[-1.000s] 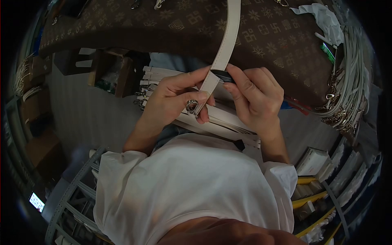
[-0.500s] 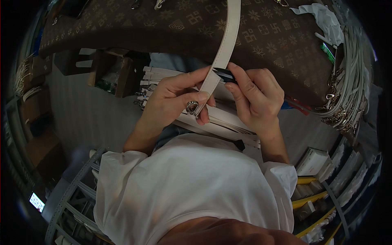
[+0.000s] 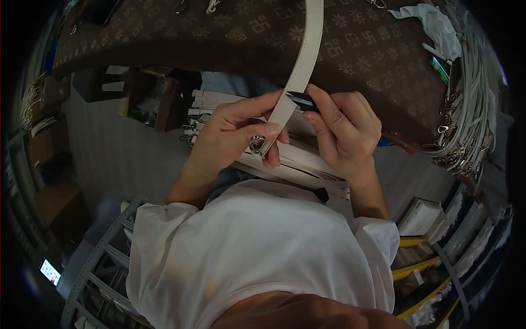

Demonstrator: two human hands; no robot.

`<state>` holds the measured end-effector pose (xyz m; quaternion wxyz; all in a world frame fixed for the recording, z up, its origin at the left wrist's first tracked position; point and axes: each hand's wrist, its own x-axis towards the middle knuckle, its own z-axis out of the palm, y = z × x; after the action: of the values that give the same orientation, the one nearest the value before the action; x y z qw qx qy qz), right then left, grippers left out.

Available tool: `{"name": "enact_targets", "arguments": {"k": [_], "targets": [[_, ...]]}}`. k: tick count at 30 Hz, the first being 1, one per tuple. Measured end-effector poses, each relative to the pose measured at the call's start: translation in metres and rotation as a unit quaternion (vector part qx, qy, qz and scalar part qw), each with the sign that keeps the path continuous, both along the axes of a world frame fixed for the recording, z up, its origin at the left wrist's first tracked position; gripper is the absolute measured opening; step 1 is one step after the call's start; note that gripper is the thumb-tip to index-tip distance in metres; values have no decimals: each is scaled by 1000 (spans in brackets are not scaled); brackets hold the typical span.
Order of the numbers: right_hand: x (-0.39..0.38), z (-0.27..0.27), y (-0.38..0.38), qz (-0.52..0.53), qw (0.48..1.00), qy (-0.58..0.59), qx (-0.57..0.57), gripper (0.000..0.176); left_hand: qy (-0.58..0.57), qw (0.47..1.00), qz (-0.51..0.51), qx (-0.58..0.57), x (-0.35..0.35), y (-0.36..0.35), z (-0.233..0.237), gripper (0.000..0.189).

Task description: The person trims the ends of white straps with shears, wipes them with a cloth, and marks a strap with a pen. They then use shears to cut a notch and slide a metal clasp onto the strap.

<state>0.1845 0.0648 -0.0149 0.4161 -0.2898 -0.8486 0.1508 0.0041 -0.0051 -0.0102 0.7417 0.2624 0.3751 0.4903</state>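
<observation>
A cream stitched strap [image 3: 310, 49] runs down from the top of the head view into my left hand [image 3: 230, 129]. That hand is closed on the strap near its lower end, thumb on top and fingers behind. A silver metal clasp [image 3: 257, 144] hangs at this end, just below my thumb. Between the thumb and fingertips of my right hand [image 3: 346, 123] is a small black pointed tool [image 3: 302, 101]. Its tip lies at the strap's edge; whether it touches cannot be made out, nor can its exact kind.
Several similar straps [image 3: 307, 159] lie across the lap. A brown patterned cloth [image 3: 350, 33] covers the table ahead. Bundled white straps with metal hooks [image 3: 471, 109] hang at its right. An open box [image 3: 148, 98] stands left, and shelving [image 3: 93, 257] is behind on both sides.
</observation>
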Motion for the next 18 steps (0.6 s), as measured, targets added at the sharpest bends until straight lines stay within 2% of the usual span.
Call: {"name": "enact_targets", "arguments": {"k": [18], "targets": [[0, 2, -4, -20, 999, -44, 21, 35, -6, 1000, -12, 11, -4, -3, 1, 43]]}}
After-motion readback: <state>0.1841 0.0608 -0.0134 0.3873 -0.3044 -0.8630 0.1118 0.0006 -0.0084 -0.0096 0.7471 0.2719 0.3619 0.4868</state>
